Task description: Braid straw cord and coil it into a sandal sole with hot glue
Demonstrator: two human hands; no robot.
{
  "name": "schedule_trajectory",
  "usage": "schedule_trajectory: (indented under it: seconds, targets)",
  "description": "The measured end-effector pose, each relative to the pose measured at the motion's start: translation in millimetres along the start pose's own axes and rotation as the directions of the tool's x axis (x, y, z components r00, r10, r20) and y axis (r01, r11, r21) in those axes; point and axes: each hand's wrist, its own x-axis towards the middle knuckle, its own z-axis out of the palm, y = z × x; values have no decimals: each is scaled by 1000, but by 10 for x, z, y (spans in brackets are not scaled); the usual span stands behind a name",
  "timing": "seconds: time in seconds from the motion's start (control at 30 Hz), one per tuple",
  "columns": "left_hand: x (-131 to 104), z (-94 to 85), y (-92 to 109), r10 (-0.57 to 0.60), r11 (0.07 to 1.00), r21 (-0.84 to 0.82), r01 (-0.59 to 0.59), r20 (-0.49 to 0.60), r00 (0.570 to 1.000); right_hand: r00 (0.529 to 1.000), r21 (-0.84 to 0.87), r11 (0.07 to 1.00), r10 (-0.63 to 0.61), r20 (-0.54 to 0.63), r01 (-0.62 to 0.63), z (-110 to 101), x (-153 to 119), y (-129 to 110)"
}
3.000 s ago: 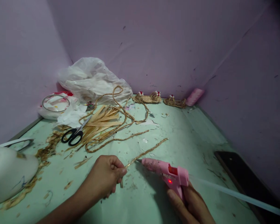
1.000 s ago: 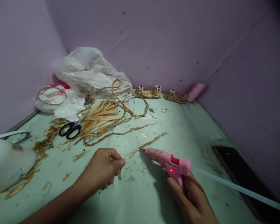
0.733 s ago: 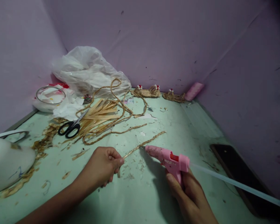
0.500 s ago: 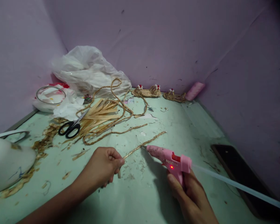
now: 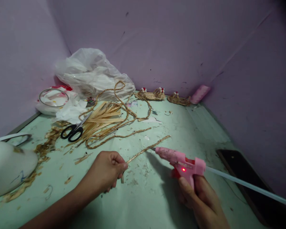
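My left hand [image 5: 111,170] pinches the near end of a short braided straw cord [image 5: 146,149], which stretches away to the right above or on the pale green table. My right hand [image 5: 200,194] is wrapped around the handle of a pink hot glue gun [image 5: 178,157] whose red light glows. Its metal nozzle is at the cord, about midway along; whether it touches I cannot tell. A long clear glue stick [image 5: 248,185] juts from the gun's rear. Beyond my hands lie a longer braided cord [image 5: 127,109] in loops and loose dried strips [image 5: 105,119].
Black-handled scissors [image 5: 75,128] rest on the strips. A white plastic bag [image 5: 92,73] slumps at the back left. Small woven slippers with beads [image 5: 151,94] stand by the wall. A dark phone [image 5: 243,181] lies at right, a white rounded object [image 5: 11,168] at left.
My right hand has drawn the glue gun slightly to the right along the cord. My left hand keeps its pinch in nearly the same place.
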Motion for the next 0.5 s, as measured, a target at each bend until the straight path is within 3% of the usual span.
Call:
schedule_trajectory:
  seconds: [0.13,0.23,0.27,0.4,0.5]
  targets:
    - [16,2,-11,25,1000,7,-25,4,1000,994,247,964,109,-24,-100,-124,225,-63]
    - [30,11,-25,36,999,14,-36,-1,999,970,345,921,225,-88,-183,-208,657,-181]
    - [32,14,-30,39,999,15,-39,-3,999,954,359,906,278,-111,-222,-229,837,-217]
    - [25,18,-38,59,998,12,-59,3,998,948,330,922,270,-167,-204,-273,1514,-244]
    - [23,14,-32,51,999,13,-51,4,999,953,251,952,228,-199,-176,-290,1808,-152]
